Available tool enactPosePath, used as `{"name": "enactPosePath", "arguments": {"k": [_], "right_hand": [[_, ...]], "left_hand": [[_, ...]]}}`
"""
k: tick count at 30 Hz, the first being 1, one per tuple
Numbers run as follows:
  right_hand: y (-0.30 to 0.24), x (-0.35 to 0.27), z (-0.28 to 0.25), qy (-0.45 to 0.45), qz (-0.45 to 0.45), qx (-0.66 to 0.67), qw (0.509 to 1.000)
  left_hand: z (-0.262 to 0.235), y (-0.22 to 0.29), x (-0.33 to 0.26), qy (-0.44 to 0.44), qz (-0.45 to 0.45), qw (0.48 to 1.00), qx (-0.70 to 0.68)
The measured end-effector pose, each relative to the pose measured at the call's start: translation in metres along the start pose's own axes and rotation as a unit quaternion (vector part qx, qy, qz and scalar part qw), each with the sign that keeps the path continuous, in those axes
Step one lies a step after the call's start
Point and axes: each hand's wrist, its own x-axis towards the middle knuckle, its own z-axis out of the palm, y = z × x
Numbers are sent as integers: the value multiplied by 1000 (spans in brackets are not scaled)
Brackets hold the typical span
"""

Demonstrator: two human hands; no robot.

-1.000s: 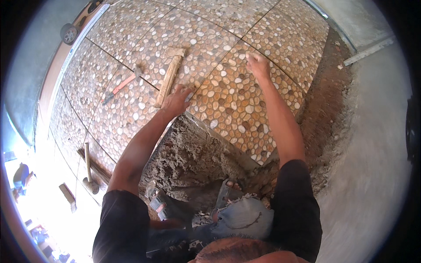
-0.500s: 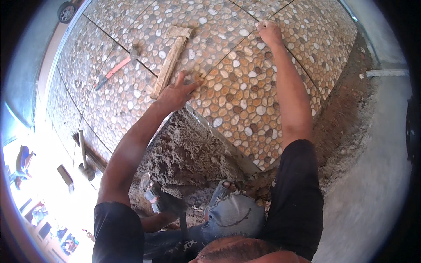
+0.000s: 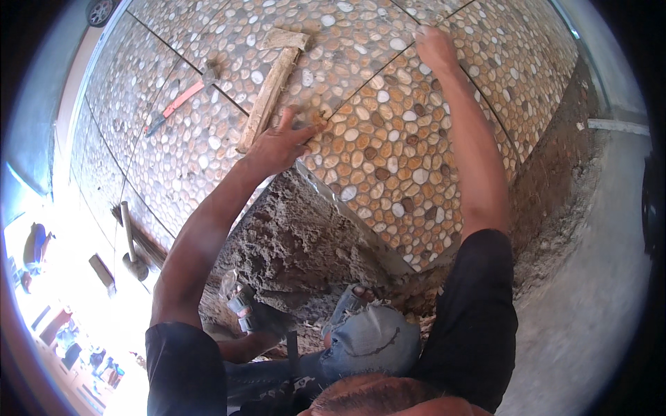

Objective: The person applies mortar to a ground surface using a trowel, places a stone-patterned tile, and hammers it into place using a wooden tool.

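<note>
My left hand (image 3: 276, 144) lies on the pebble-patterned floor tile (image 3: 388, 159) close to its corner, fingers spread and nothing held. Just beyond that hand rests a rough wooden mallet (image 3: 272, 97), its head pointing away from me. At the far end of the same tile, my right hand (image 3: 437, 50) is closed, fingertips down at the crossing of the dark joints. Whatever it pinches, if anything, is too small to make out. Bare grey mortar (image 3: 291, 229) lies below the near edge of the tile.
A red-handled tool (image 3: 182, 102) lies on the laid tiles at left. Nearer me are a round-headed mallet (image 3: 132, 249) and a small block (image 3: 102, 272). A dirt strip (image 3: 548, 180) runs along the right, beside a grey wall (image 3: 590, 277). Another person (image 3: 35, 249) is at far left.
My right hand has shifted slightly to the right in the picture, staying near the joint crossing. The left hand has barely moved, fingers still spread. The view has tilted a little.
</note>
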Motion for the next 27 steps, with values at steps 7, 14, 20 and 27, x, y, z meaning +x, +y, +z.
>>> {"name": "enactPosePath", "arguments": {"k": [7, 14, 20, 27], "right_hand": [[17, 2, 11, -30, -14, -64, 997], [4, -2, 7, 14, 48, 5, 999], [6, -14, 1, 44, 100, -2, 994], [-96, -167, -25, -7, 43, 269, 962]], "left_hand": [[2, 6, 4, -15, -37, 997, 66], [0, 9, 2, -28, -50, 996, 62], [8, 0, 2, 11, -23, 998, 51], [13, 0, 1, 56, 0, 997, 53]]}}
